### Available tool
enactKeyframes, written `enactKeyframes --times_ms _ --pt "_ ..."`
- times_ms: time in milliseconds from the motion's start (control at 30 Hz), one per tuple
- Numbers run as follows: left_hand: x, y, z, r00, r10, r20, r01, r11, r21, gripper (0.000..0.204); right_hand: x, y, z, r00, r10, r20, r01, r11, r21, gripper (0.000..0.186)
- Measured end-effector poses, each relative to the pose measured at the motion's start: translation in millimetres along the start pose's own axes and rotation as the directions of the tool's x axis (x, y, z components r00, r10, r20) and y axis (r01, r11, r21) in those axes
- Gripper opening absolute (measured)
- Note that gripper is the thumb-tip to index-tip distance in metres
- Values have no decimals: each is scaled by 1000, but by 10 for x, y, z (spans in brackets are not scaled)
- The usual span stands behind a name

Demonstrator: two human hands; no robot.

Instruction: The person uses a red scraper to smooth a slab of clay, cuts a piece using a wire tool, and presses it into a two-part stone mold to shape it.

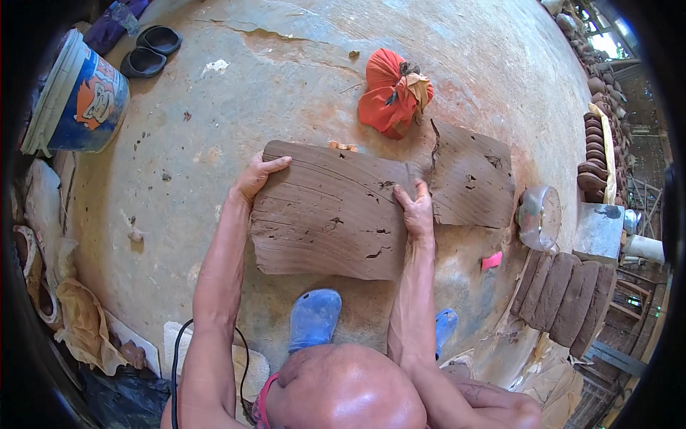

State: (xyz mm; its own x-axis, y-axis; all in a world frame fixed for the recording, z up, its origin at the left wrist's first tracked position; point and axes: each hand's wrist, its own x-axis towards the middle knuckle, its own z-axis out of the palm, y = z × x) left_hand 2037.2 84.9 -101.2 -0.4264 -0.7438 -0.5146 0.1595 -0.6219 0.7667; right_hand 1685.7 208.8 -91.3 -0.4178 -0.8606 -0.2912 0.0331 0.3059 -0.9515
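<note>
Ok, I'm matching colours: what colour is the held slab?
The slab is greyish brown; head view.

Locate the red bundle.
In the head view, the red bundle sits on the floor just right of top centre, beyond the held slab and near the far left corner of the smaller slab.

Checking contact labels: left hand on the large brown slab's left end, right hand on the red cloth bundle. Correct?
Not quite. The head view shows the right hand on the right end of the large brown slab, not on the red cloth bundle, which lies farther out. The left hand is on the slab's left end, as stated.
</note>
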Motion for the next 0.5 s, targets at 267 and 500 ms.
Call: enactKeyframes --times_ms 267,500 --pt "-492 410 837 882 439 173 -376 433 819 55 -586 -845 424 881 -357 312 461 795 -394 55" --pt "-218 172 406 911 407 69 -346 662 664 80 -216 -488 262 909 -375 183 415 760 -501 53"
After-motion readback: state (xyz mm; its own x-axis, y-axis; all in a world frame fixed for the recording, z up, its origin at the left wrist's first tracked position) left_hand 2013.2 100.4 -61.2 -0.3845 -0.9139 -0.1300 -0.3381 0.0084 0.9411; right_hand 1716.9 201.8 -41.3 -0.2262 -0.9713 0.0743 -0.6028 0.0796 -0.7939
